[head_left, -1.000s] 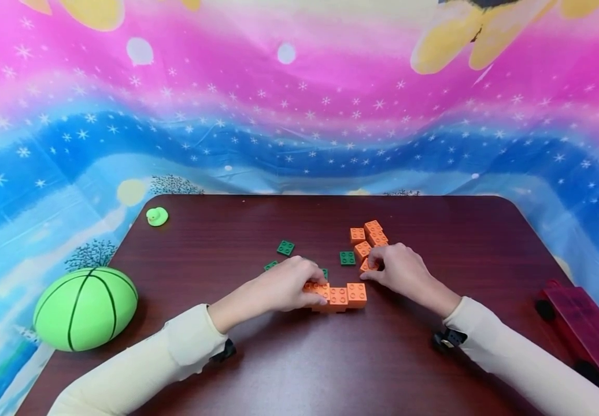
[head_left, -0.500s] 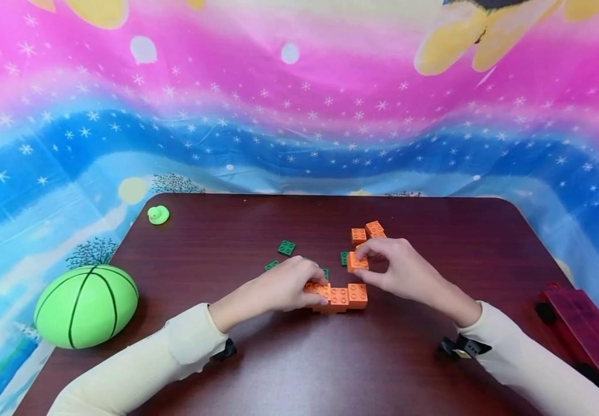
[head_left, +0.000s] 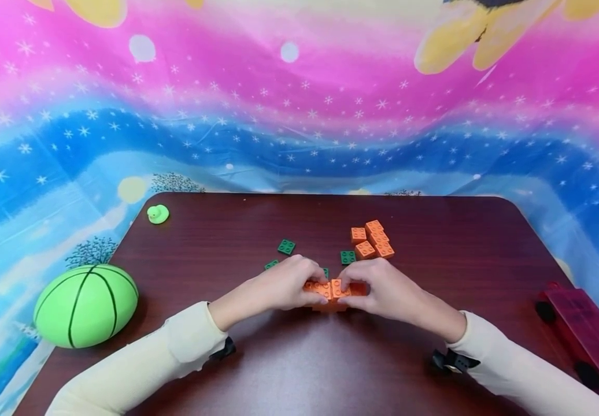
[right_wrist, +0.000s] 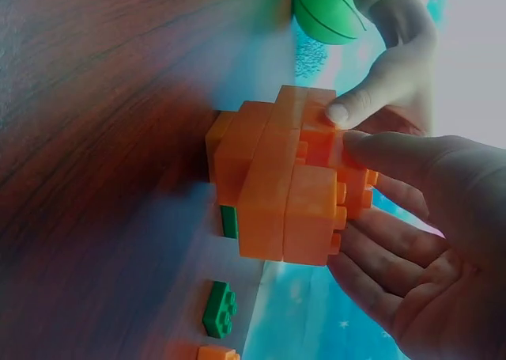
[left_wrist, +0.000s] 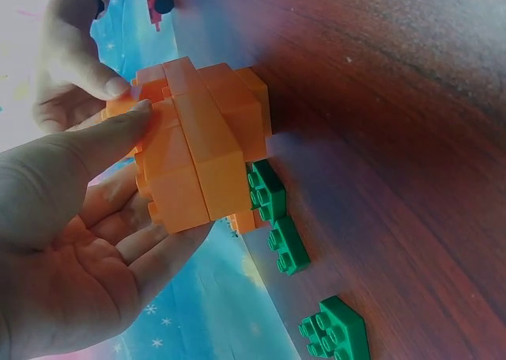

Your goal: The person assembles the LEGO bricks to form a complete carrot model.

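A stepped structure of joined orange toy building bricks [left_wrist: 209,150] stands on the table before me. My left hand [head_left: 290,286] grips its left end between thumb and fingers. With my right hand [head_left: 385,289] I pinch a small orange brick [head_left: 337,287] over the middle of the structure, close to the brick under my left thumb. In the right wrist view the structure's outer end brick [right_wrist: 310,217] shows bare studs, and the pinched brick is partly hidden behind my thumb. Both hands nearly meet over the bricks.
Loose orange bricks [head_left: 366,249] lie behind my right hand. Several flat green bricks [head_left: 286,247] are scattered behind the structure. A green ball [head_left: 86,306] sits at the left, a green toy duck [head_left: 158,214] at the back left corner, a red toy vehicle [head_left: 588,335] at the right edge.
My right hand has picked up a small orange brick from the loose group and carried it left and nearer, over the structure. My left hand has kept its grip.
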The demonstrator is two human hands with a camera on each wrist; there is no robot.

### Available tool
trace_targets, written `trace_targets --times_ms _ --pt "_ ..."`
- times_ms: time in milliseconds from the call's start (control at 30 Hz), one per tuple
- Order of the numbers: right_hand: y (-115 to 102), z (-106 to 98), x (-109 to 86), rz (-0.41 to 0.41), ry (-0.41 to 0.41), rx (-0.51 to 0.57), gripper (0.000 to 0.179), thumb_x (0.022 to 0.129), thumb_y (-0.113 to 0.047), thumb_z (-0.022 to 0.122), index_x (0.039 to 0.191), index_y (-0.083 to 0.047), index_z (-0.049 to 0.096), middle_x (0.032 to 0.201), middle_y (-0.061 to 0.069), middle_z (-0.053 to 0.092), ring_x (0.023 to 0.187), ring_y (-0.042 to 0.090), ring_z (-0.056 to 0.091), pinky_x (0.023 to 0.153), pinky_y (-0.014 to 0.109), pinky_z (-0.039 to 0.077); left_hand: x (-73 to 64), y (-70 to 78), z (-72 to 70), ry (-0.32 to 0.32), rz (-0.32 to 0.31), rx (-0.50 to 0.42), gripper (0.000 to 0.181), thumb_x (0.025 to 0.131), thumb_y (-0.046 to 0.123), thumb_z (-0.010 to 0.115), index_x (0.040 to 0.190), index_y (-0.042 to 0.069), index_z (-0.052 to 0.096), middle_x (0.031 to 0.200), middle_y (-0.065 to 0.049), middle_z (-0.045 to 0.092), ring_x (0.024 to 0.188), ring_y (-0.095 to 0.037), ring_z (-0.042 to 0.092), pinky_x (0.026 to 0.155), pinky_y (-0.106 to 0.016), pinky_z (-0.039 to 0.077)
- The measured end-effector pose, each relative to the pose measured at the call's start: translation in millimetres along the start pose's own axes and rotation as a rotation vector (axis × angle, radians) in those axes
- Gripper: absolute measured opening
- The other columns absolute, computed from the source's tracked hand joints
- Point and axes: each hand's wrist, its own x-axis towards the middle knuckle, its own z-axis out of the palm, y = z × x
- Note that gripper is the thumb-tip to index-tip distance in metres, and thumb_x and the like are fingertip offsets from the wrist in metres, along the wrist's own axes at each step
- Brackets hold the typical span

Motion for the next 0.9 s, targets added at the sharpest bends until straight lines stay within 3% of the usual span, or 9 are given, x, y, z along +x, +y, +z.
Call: trace_targets --times_ms 233,567,767,900 --pt "1.3 4.5 2.5 0.033 -0.066 -0.023 0.015 0.087 -0.02 0.084 0.099 -0.018 0.075 0.092 -0.008 0.073 0.073 0.007 0.057 0.064 0.017 0.045 -1.4 0.6 -0.1 -0.001 -0.017 0.007 0.019 0.092 0.026 0.079 0.102 0.01 0.078 0.091 0.0 0.075 0.067 -0.004 0.054 0.059 -0.018 0.043" --pt "4.5 7.9 -0.2 -0.017 -0.042 0.01 0.008 0.088 -0.015 0.082 0.094 -0.017 0.078 0.098 -0.004 0.076 0.084 0.003 0.066 0.071 0.02 0.056 -2.3 -0.2 -0.5 0.008 -0.009 -0.017 0.02 0.091 0.026 0.08 0.103 0.01 0.078 0.092 0.0 0.076 0.065 -0.004 0.052 0.058 -0.018 0.041" --pt "3.5 5.7 3.5 0.012 -0.104 0.003 0.009 0.088 -0.017 0.082 0.087 -0.019 0.074 0.093 -0.006 0.072 0.079 0.005 0.06 0.069 0.02 0.053 -0.9 0.8 -1.5 0.003 -0.024 -0.003 0.02 0.091 0.026 0.08 0.103 0.01 0.078 0.093 0.0 0.076 0.068 -0.005 0.053 0.06 -0.018 0.042" --pt "3.1 8.5 0.7 0.043 -0.102 -0.028 0.014 0.09 -0.02 0.081 0.082 -0.021 0.069 0.089 -0.009 0.068 0.073 0.005 0.054 0.063 0.018 0.045 -0.9 0.9 -0.7 0.001 -0.024 0.003 0.019 0.092 0.027 0.079 0.101 0.011 0.078 0.091 0.001 0.074 0.068 -0.005 0.052 0.059 -0.019 0.041"
